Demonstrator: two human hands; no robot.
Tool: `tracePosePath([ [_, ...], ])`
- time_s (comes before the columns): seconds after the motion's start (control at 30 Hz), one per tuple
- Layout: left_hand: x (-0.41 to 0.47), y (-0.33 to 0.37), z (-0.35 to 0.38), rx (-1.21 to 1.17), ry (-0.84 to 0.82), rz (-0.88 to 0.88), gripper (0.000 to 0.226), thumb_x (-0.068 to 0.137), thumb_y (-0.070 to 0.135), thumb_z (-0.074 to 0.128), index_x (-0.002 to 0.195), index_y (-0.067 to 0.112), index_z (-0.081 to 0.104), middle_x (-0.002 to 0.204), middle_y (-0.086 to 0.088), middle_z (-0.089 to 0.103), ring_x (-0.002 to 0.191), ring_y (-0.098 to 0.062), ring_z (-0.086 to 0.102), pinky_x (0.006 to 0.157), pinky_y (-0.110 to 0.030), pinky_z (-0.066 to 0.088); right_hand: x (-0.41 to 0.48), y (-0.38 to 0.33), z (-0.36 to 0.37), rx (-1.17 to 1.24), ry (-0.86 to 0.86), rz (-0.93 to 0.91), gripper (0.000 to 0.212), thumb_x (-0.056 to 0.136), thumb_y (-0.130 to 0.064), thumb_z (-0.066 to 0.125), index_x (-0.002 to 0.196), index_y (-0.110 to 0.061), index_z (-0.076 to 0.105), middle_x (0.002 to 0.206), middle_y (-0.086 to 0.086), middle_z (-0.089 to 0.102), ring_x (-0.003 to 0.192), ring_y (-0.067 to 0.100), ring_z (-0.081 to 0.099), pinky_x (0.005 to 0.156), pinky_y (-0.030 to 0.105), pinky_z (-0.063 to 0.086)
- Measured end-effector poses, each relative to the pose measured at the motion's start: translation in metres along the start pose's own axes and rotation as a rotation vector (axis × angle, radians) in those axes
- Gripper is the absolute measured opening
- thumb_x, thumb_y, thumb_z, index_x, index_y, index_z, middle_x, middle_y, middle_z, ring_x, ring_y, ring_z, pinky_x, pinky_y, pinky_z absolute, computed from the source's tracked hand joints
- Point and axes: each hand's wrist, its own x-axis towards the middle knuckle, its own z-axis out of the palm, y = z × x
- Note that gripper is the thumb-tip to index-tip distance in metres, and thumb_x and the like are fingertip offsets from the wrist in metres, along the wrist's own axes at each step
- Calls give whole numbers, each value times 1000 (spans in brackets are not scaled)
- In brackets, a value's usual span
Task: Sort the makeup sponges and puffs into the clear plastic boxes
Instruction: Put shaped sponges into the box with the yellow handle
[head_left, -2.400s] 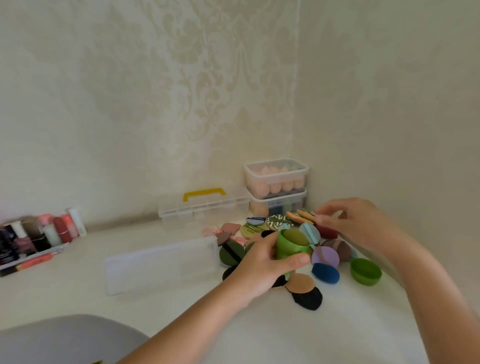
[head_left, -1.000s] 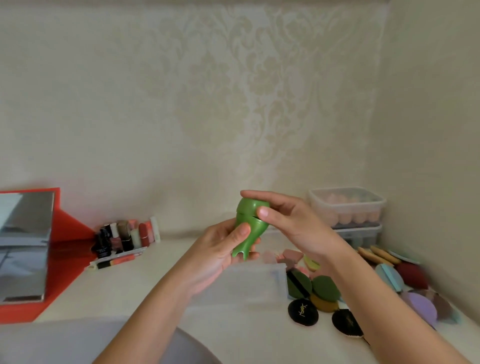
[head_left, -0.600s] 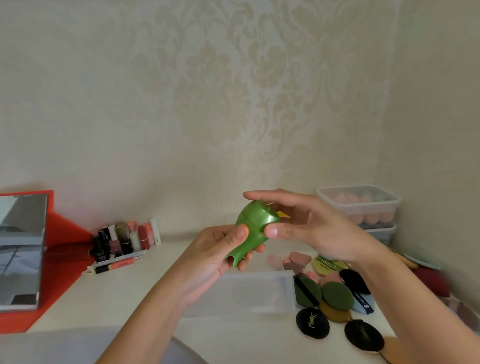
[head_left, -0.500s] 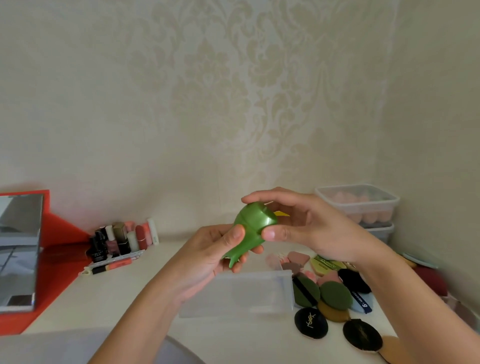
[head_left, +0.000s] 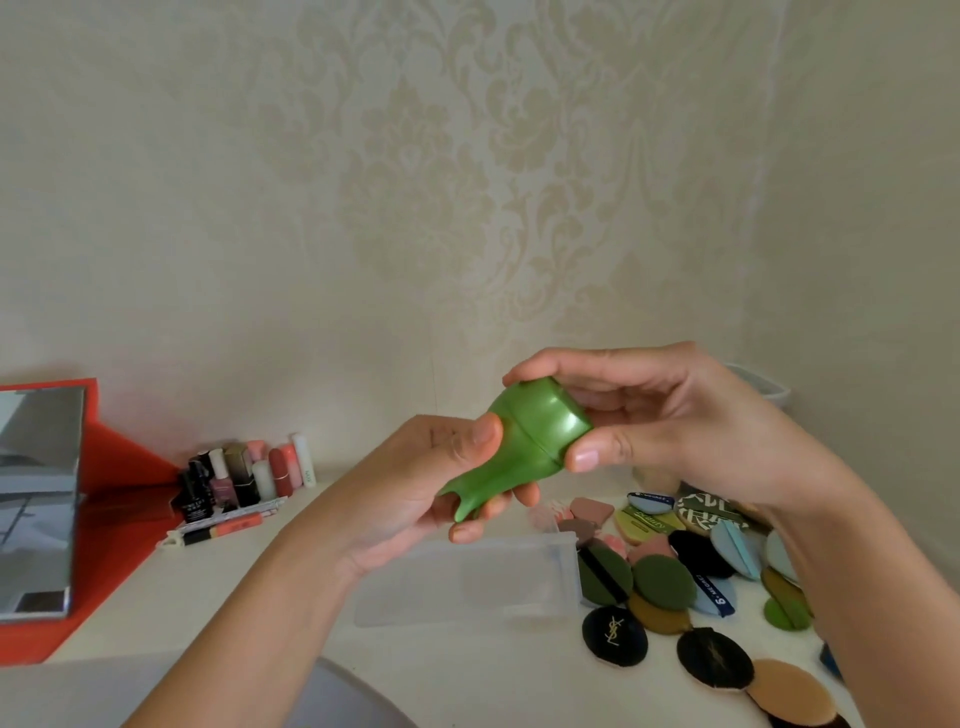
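Note:
A shiny green sponge case is held up over the white table between both hands. My left hand grips its narrow lower end, thumb on top. My right hand pinches its rounded cap between thumb and fingers. Below lies a flat clear plastic lid. A pile of puffs lies to the right: dark green ones, black ones, a tan one and light blue ones. A corner of a clear plastic box shows behind my right hand.
A row of nail polish and lipstick tubes stands at the back left by the wall. A mirror on a red stand is at the far left. A grey rounded surface lies at the bottom edge.
Both hands lifted the green case from the pile and joined its two halves. Since half a second ago the hands have held it almost still.

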Motion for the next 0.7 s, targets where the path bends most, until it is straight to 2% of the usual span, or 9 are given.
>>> tracePosePath([
  [0.13,9,1,4,-1,21,7,65,47,66,78,77,9,72,71,-8,68,52,-9,54,41,-17,40,-1,1,-3,-18,51,-2,50,72,-3,68,120,-16,60,116,7,69,107,20,66,91,25,52],
  [0.27,17,6,2,64,4,96,56,53,60,77,79,11,76,78,-7,72,63,-9,60,55,-17,47,-1,3,-8,1,61,-41,50,73,-4,69,121,-17,62,113,16,68,104,31,67,91,26,52],
  [0.37,22,9,1,156,28,120,56,54,62,76,81,13,76,80,-6,72,66,-11,59,61,-19,46,-3,2,-12,5,93,-53,50,72,-5,69,120,-17,61,114,14,69,104,28,67,92,28,53],
  [0.47,26,8,3,343,147,142,60,54,67,75,82,13,73,72,-2,67,66,-12,58,62,-21,46,-1,8,-15,-19,145,-32,49,69,-9,71,116,-20,62,113,3,70,107,17,66,93,25,51],
  [0.6,30,1,9,717,341,140,37,64,58,74,83,27,72,60,-4,57,55,-12,48,55,-23,37,2,25,-19,-158,167,80,51,68,-15,76,115,-27,63,107,-5,72,99,11,69,90,24,53],
  [0.67,29,-4,6,869,369,125,36,61,53,73,92,34,71,67,-3,65,59,-20,53,57,-28,41,4,39,-17,-260,142,153,54,69,-10,80,116,-30,64,105,-3,73,94,14,70,92,32,54],
  [0.7,28,-7,3,928,369,110,41,60,53,73,96,35,70,73,-2,69,64,-18,59,61,-30,44,6,46,-14,-281,117,179,55,70,-8,80,117,-31,64,105,-2,72,94,16,70,92,34,53],
])
